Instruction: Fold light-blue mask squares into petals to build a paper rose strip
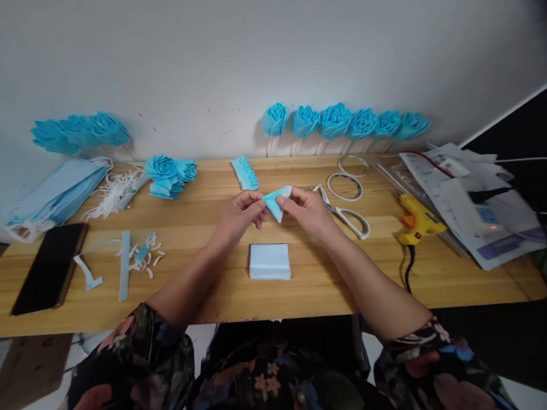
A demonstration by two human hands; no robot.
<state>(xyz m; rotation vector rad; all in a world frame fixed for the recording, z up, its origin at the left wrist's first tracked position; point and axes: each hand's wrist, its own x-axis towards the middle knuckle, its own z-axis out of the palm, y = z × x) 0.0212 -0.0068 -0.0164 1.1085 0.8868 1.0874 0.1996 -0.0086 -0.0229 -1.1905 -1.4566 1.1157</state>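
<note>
Over the middle of the wooden table (224,297), my left hand (241,215) and my right hand (307,212) pinch a small folded piece of light blue fabric (276,203) between their fingertips. Both hands are closed on it, one at each side. Directly below the hands lies a stack of cut light blue squares (269,261). A row of folded blue pieces (245,172) lies just beyond the hands.
Finished blue fabric roses (342,120) lean on the wall; more roses (169,174) lie left. Blue face masks (55,197), white ear loops (111,194), a phone (51,267) and scraps (135,257) sit left. Scissors (348,217), tape rings (345,187), a yellow glue gun (417,219) and papers (477,214) sit right.
</note>
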